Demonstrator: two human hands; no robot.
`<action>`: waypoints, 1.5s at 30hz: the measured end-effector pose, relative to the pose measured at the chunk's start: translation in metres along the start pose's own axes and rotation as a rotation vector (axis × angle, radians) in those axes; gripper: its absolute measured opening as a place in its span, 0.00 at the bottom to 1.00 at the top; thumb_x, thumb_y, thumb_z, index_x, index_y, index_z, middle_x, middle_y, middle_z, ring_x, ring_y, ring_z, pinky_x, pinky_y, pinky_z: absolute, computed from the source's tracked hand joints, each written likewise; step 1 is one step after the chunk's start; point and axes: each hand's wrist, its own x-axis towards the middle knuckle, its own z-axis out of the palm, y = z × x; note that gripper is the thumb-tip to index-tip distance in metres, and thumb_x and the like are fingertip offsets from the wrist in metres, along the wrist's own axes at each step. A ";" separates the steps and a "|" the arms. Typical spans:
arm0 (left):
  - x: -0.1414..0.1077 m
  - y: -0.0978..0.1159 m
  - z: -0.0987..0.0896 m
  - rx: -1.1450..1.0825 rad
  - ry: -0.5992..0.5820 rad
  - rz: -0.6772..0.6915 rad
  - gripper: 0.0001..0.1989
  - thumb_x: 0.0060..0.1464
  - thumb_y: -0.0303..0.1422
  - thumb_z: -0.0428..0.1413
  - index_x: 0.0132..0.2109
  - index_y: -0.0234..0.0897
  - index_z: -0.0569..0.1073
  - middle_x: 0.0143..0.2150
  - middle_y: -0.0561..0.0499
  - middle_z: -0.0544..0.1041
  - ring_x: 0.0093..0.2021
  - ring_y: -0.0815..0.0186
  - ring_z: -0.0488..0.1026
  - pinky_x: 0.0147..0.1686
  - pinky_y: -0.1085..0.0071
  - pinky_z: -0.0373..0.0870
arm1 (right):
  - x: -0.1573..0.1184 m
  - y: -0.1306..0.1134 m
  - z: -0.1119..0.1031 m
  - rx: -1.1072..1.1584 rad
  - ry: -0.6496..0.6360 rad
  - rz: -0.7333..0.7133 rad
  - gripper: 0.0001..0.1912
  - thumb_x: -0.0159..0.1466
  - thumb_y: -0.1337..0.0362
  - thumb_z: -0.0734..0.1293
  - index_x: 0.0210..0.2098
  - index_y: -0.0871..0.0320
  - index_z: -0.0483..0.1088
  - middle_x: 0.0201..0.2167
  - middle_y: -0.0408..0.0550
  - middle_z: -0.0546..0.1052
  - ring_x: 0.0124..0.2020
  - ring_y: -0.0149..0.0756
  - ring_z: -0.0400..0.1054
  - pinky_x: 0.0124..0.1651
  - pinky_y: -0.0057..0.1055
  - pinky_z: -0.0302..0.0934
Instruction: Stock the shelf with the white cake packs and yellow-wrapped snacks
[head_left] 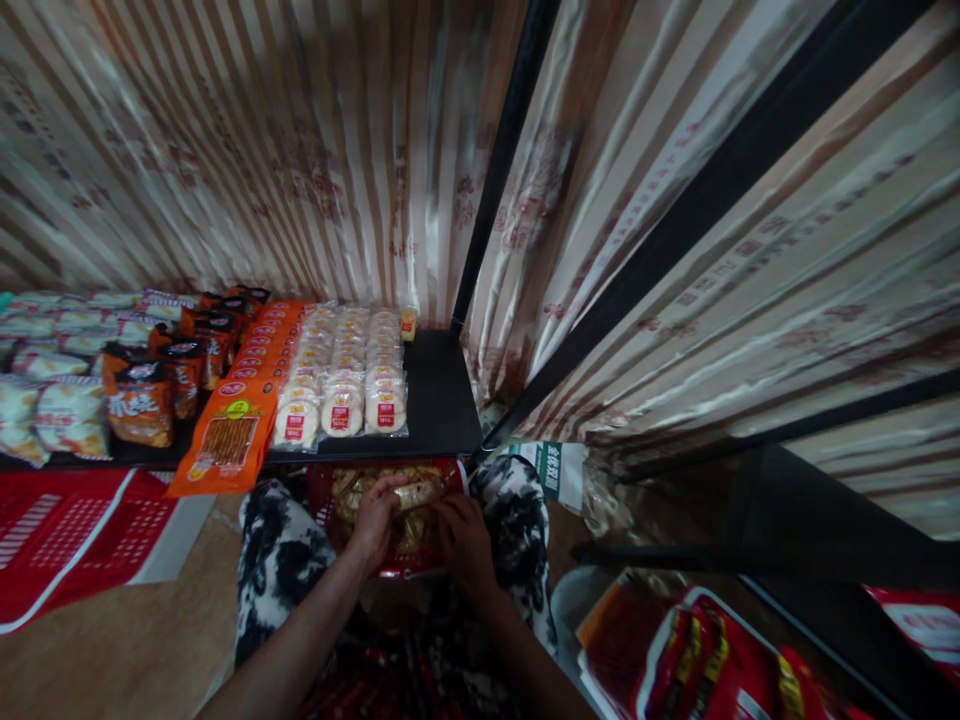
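Low between my knees is a red plastic basket (319,510) holding several shiny gold packets (411,530). Over it, my left hand (376,522) has its fingers closed around one gold packet (418,492), whose contents I cannot make out. My right hand (463,535) is at the right end of that packet, with its fingers bent in and pressed together there. The fingertips of both hands are partly hidden in the dim light. Just beyond the basket, rows of round, clear-wrapped biscuits (343,410) stand on a black shelf (442,400).
Orange snack packets (236,425), brown-and-orange bags (139,400) and white packets (71,415) line the shelf leftward. A red basket (60,540) lies at left. Black metal posts (502,160) rise before pleated sheeting (337,130). Red packages (705,650) sit at lower right.
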 end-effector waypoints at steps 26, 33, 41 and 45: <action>-0.006 0.003 0.008 -0.109 -0.047 -0.020 0.20 0.28 0.25 0.56 0.36 0.35 0.74 0.38 0.48 0.78 0.37 0.63 0.74 0.37 0.70 0.69 | 0.005 0.002 -0.003 0.001 0.040 0.011 0.13 0.61 0.72 0.59 0.40 0.57 0.74 0.38 0.51 0.74 0.43 0.40 0.64 0.47 0.39 0.63; -0.003 -0.001 0.006 -0.093 -0.049 -0.041 0.20 0.28 0.25 0.56 0.37 0.35 0.73 0.37 0.48 0.78 0.37 0.62 0.74 0.37 0.69 0.69 | 0.006 0.003 -0.001 -0.002 0.055 0.018 0.13 0.61 0.72 0.59 0.40 0.57 0.74 0.39 0.51 0.74 0.43 0.40 0.65 0.47 0.39 0.63; -0.004 -0.004 0.005 -0.002 -0.080 0.015 0.19 0.34 0.28 0.56 0.40 0.37 0.73 0.31 0.53 0.77 0.33 0.66 0.73 0.35 0.72 0.67 | 0.008 0.001 -0.002 0.040 0.048 0.068 0.13 0.61 0.70 0.59 0.40 0.56 0.74 0.39 0.51 0.75 0.44 0.40 0.65 0.48 0.40 0.63; -0.007 -0.002 0.005 0.126 -0.058 0.076 0.19 0.34 0.28 0.54 0.39 0.37 0.73 0.31 0.54 0.76 0.28 0.69 0.70 0.28 0.76 0.63 | 0.011 0.000 -0.003 0.069 0.060 0.108 0.12 0.61 0.69 0.59 0.38 0.56 0.74 0.39 0.51 0.75 0.43 0.40 0.66 0.48 0.40 0.63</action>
